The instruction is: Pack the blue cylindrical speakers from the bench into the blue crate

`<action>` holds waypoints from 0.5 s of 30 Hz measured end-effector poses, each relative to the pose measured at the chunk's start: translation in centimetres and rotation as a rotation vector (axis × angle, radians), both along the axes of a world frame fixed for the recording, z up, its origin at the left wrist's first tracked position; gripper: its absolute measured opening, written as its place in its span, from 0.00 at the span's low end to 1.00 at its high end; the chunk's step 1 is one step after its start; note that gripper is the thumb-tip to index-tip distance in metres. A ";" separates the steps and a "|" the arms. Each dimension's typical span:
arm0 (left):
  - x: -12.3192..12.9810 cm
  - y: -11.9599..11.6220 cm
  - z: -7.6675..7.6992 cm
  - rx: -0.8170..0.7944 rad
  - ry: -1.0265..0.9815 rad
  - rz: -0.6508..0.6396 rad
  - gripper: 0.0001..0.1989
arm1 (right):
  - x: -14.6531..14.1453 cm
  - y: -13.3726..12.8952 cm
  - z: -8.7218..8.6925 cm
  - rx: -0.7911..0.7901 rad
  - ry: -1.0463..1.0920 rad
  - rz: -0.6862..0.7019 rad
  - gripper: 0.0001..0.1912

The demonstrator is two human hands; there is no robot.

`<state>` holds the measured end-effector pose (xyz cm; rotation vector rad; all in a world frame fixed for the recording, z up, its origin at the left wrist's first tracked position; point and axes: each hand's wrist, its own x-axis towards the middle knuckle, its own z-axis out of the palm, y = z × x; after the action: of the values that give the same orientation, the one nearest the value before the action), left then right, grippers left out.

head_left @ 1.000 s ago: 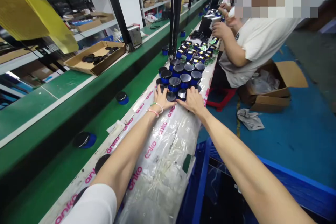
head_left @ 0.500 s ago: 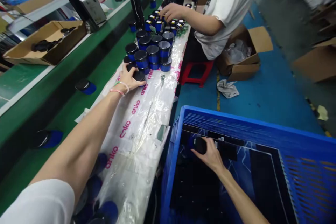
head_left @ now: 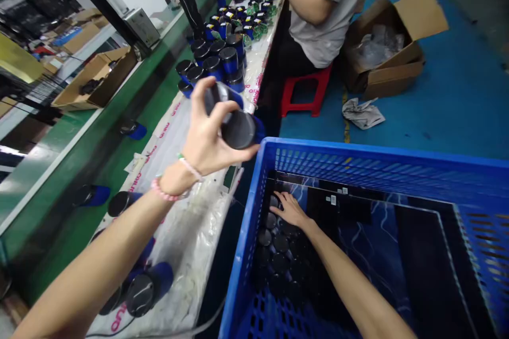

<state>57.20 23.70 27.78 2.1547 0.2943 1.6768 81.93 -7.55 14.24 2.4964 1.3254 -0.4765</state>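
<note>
Lifted off the plastic-covered surface [head_left: 186, 233] since half a second earlier, 2 blue canisters [head_left: 233, 116] sit clasped in the left hand [head_left: 207, 135] above the blue crate [head_left: 254, 190], while the right hand [head_left: 292, 211], fingers spread flat, presses canisters already packed inside, suggesting careful lowering next.

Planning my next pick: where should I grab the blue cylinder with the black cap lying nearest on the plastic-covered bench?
Probably across its blue side wall. The blue cylinder with the black cap lies on its side, cap toward the camera, so come from above, fingers either side of the barrel.
</note>
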 end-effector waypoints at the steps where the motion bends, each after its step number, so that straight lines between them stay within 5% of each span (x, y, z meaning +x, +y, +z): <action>1: 1.3 -1.5 0.8 -0.004 0.003 -0.041 0.33 | 0.1 -0.5 0.7 0.038 -0.018 -0.065 0.31; 3: 4.4 -4.7 1.4 -0.059 0.042 -0.119 0.32 | 0.6 -2.1 2.1 0.094 -0.074 -0.246 0.26; 6: 9.4 -9.7 0.5 -0.190 0.107 -0.222 0.34 | 1.0 -5.5 3.1 0.061 -0.087 -0.563 0.24; 12: 16.2 -18.3 -5.5 -0.226 0.354 -0.374 0.35 | -0.3 -9.3 1.1 0.138 0.196 -0.720 0.23; 15: 17.6 -21.8 -8.2 -0.276 0.508 -0.429 0.35 | -0.1 -9.0 2.7 0.306 0.306 -0.802 0.31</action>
<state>74.76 1.92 19.56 2.2001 0.1688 0.7980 81.86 -16.59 16.92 3.2670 0.4200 -0.8978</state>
